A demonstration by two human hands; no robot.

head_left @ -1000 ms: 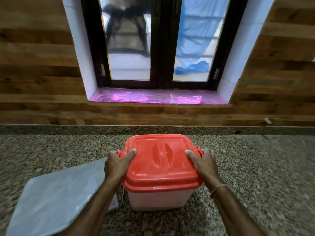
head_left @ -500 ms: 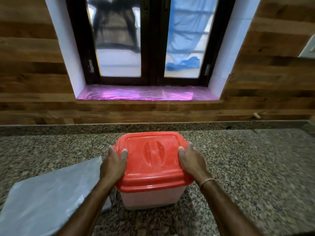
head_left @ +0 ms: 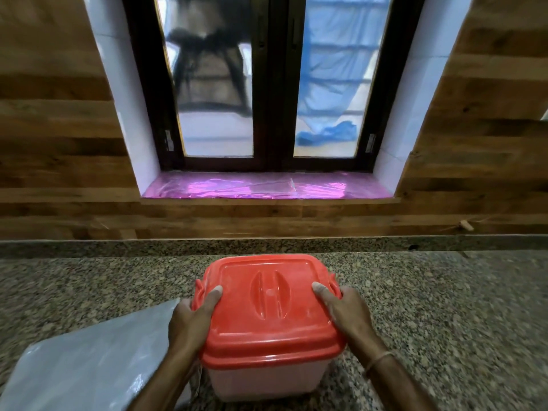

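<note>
Now, step: left hand (head_left: 192, 318) at 9 o'clock, right hand (head_left: 348, 310) at 3, each grip clasping red lid (head_left: 268, 330) edge.
Next: likely pry side clips (head_left: 199, 289), lift evenly.

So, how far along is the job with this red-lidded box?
Done: the red rectangular plastic lid sits level on the translucent white plastic box on the speckled granite counter. In hand: the left hand and the right hand grip the lid's sides, thumbs on top. Remaining: the side clips; whether they are locked cannot be told.
</note>
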